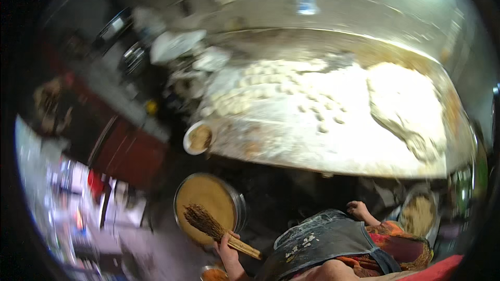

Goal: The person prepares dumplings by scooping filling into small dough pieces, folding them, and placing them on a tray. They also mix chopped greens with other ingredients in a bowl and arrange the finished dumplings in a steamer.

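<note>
My left hand (228,246) grips the pale handle of a hand brush made of bound twigs or straw (205,219). Its dark bristles hang over a wide round metal basin (240,207), which holds a tan liquid or batter (205,195). Whether the bristle tips touch that surface is hard to tell. Close to my apron (330,238), on the right, my right hand (358,210) is loosely curled, with no object visible in it. Beyond the hands stands a flour-covered worktable (273,134) bearing rows of small dough pieces (250,99) and a large dough mass (408,105).
A white bowl (186,145) with tan contents sits at the table's left corner. Plastic bags (177,47) are heaped behind it. A container of pale yellowish contents (418,214) stands at my right. Low beside my left forearm is a bowl of orange contents (214,274).
</note>
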Available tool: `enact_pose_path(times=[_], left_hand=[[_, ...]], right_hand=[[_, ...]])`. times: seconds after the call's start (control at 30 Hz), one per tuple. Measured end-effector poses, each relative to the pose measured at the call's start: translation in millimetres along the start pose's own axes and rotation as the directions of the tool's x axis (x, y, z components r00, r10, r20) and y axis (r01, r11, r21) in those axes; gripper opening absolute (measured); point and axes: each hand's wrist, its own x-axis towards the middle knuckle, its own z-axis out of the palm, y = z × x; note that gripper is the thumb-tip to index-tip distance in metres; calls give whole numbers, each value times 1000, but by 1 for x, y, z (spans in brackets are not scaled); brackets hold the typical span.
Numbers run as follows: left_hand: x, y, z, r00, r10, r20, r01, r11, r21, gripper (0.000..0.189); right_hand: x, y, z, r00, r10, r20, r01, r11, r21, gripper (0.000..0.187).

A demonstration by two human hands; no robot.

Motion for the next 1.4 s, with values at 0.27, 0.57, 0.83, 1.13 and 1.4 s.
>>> enact_pose_path(times=[0.27,0.57,0.83,1.13,1.4], left_hand=[[8,-39,113,803,-377,461,-16,760,649,50],[29,-89,205,507,-626,592,-345,483,805,61],[-21,-164,380,269,-521,810,-866,237,440,68],[-181,-277,679,-290,-503,814,-957,176,-232,77],[-374,-390,908,-699,-310,645,-684,24,-729,65]], right_hand=[[-172,90,24,860,343,-379,-256,931,262,21],[-230,143,65,646,583,-493,-222,761,610,22],[-111,86,-174,436,484,-759,192,774,603,25],[-36,132,-411,-5,141,-990,42,989,140,22],[-27,163,-451,50,78,-996,-15,997,77,20]])
